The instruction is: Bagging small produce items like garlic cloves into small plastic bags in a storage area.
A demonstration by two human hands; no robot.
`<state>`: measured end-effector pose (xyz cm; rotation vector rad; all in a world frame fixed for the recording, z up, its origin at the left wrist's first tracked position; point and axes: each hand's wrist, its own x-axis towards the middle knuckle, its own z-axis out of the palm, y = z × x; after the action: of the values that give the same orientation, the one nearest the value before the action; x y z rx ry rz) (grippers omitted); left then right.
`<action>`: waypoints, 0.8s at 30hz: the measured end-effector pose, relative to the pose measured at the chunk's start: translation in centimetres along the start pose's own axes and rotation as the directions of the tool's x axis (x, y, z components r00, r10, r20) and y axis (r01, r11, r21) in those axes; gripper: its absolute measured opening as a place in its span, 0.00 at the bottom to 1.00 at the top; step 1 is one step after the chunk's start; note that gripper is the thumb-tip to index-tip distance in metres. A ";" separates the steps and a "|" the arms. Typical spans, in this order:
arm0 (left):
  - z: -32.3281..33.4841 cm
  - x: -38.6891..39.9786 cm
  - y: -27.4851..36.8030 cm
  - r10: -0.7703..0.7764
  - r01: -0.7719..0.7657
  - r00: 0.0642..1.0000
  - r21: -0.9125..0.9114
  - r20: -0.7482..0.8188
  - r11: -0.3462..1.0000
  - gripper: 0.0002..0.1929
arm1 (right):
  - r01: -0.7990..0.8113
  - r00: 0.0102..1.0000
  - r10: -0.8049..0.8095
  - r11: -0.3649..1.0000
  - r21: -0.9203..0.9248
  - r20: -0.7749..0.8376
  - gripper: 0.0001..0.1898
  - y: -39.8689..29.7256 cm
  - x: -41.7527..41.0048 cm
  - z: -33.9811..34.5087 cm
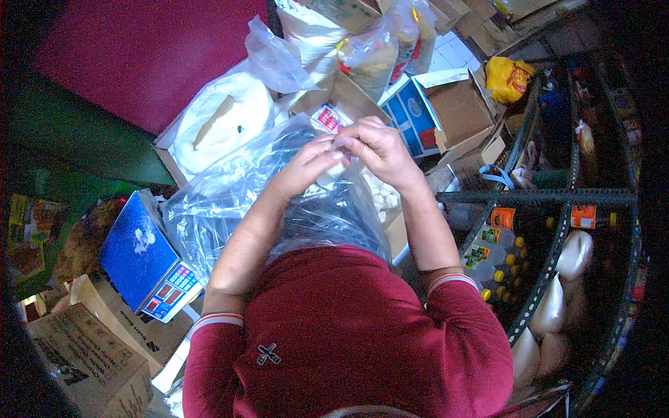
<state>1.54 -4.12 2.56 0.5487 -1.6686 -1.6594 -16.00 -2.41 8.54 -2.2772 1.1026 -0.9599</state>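
My left hand [312, 163] and my right hand [377, 149] meet in front of me, both closed on the gathered top of a small clear plastic bag [330, 172] with white contents. Beneath them a large clear plastic sheet or bag [225, 204] lies across my lap. Beyond my left hand, an open bag of white powder [243, 125] sits in a cardboard box, with a small dark thing on the powder. Many small white bundles [384, 196] fill a carton beside my right forearm. A red-and-white packet [330, 118] lies in a box just past my fingers.
A blue digital scale [138, 251] with white powder on its plate stands at the left, above cardboard boxes [89, 350]. Filled plastic sacks [368, 57] and an open carton [460, 109] lie ahead. Metal shelving [538, 196] with bottles [491, 251] runs along the right.
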 end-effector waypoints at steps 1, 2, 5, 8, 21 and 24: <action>-0.3 -0.2 0.1 0.016 -0.014 1.000 -0.099 0.015 0.995 0.10 | -0.017 0.999 0.019 0.999 0.038 -0.030 0.07 -0.2 0.1 0.1; -0.5 -0.4 0.1 0.015 -0.014 1.000 -0.098 0.014 0.995 0.10 | -0.034 0.997 0.039 0.997 0.076 -0.060 0.07 -0.3 0.1 0.1; -0.6 -0.8 -0.3 -0.043 0.042 0.998 0.032 0.046 0.999 0.12 | -0.069 0.996 0.074 0.994 0.083 -0.052 0.07 0.0 -0.1 0.3; -1.1 -1.0 -0.9 0.034 -0.040 0.998 0.143 0.048 0.989 0.12 | -0.136 0.989 0.139 0.989 0.057 -0.054 0.06 0.0 -0.7 0.8; 0.1 0.7 0.8 -0.014 0.013 0.999 -0.034 -0.030 0.999 0.12 | -0.027 0.997 0.029 0.999 0.020 -0.074 0.05 -1.0 -0.2 0.1; 0.4 0.0 -0.3 -0.092 0.085 0.992 -0.085 -0.081 0.993 0.08 | -0.319 0.873 0.469 0.757 0.571 -0.133 0.08 1.7 -2.3 2.6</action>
<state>1.15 -3.89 2.31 0.6522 -1.5281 -1.7354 -16.00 -1.33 4.82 -1.4133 1.1799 -1.2284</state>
